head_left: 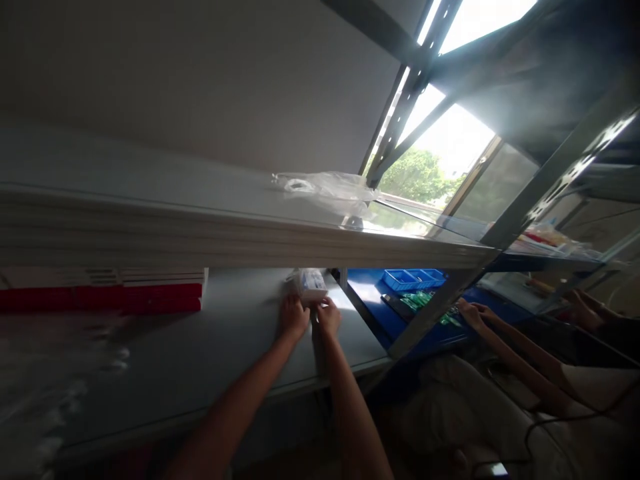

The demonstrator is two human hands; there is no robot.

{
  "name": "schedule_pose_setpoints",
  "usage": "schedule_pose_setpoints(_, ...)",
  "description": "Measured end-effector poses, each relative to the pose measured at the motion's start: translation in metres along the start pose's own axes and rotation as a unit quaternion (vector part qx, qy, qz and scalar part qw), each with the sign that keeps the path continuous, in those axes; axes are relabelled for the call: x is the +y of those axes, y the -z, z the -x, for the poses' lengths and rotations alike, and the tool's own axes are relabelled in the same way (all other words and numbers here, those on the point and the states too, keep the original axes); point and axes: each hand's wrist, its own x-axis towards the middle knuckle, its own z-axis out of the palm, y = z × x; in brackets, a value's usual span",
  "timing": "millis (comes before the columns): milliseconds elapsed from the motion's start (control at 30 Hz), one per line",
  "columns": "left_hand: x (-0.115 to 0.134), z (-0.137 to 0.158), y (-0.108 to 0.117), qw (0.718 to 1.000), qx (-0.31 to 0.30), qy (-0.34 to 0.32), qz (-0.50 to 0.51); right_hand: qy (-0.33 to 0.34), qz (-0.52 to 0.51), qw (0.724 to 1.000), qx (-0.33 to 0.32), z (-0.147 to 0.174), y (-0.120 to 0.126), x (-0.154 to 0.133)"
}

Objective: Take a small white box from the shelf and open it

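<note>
A small white package (313, 283) with bluish marks, apparently in clear plastic, rests on the grey lower shelf (245, 333). My left hand (295, 317) is closed at its near left corner, fingers curled. At the near right corner, my right hand (329, 316) pinches the package's edge or its wrapping; which of the two I cannot make out. Both arms reach in beneath the upper shelf (225, 233). The fingertips are small and partly hidden.
Red and white boxes (160, 298) stand left on the lower shelf, with blurred plastic bags (60, 380) nearer. A clear bag (325, 187) lies above. Right, beyond a metal post (445, 293), a blue tray (414, 279) and green items (420, 301) lie near a co-worker's hands (473, 312).
</note>
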Motion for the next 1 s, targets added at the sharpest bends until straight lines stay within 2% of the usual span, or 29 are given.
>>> schedule_pose_setpoints(100, 0.005, 0.010, -0.006, 1.000, -0.006, -0.008, 0.005, -0.031, -0.018, 0.999, -0.016, 0.000, 0.000, 0.001)
schedule_pose_setpoints(300, 0.010, 0.012, -0.008, 0.999, -0.015, -0.032, -0.017, -0.059, -0.026, 0.998, 0.007, 0.000, -0.002, 0.002)
schedule_pose_setpoints(600, 0.011, 0.010, -0.012, 0.993, -0.095, -0.065, -0.036, -0.066, -0.056, 0.995, 0.041, -0.007, -0.015, 0.021)
schedule_pose_setpoints(833, 0.011, 0.020, 0.010, 0.992, -0.106, -0.066, 0.018, -0.062, -0.059, 0.996, 0.030, -0.003, -0.012, 0.019)
schedule_pose_setpoints(1000, 0.001, 0.058, 0.044, 0.974, -0.166, -0.146, 0.038, -0.025, -0.066, 0.997, 0.040, 0.021, -0.002, 0.014)
